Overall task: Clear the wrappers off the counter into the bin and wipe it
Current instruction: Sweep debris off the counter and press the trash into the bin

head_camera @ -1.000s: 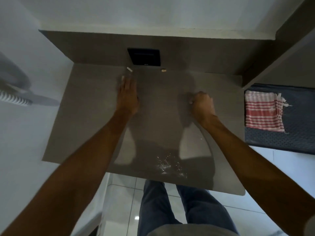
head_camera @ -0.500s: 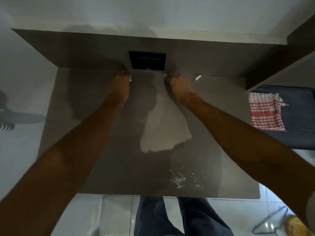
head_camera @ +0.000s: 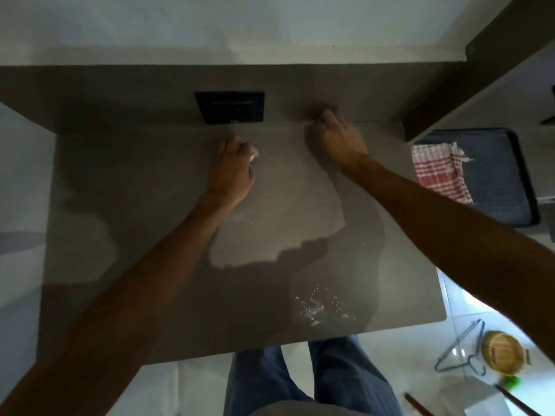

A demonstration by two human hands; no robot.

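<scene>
The grey counter fills the view below me. My left hand rests on its middle back part, fingers closed on a small white wrapper that pokes out past the knuckles. Over at the counter's back edge, my right hand is blurred and its fingers are pinched shut against the backsplash. The wrapper that lay there no longer shows. White crumbs are scattered near the front edge. No bin is in view.
A black socket plate sits on the backsplash between my hands. A red-and-white striped cloth lies on a dark tray to the right. A wire hanger and a woven basket are on the floor.
Both hands reached to the back edge where loose wrappers lay. The left has pulled back with a wrapper; the right has shifted right to the third wrapper's spot. No loose wrappers show.
</scene>
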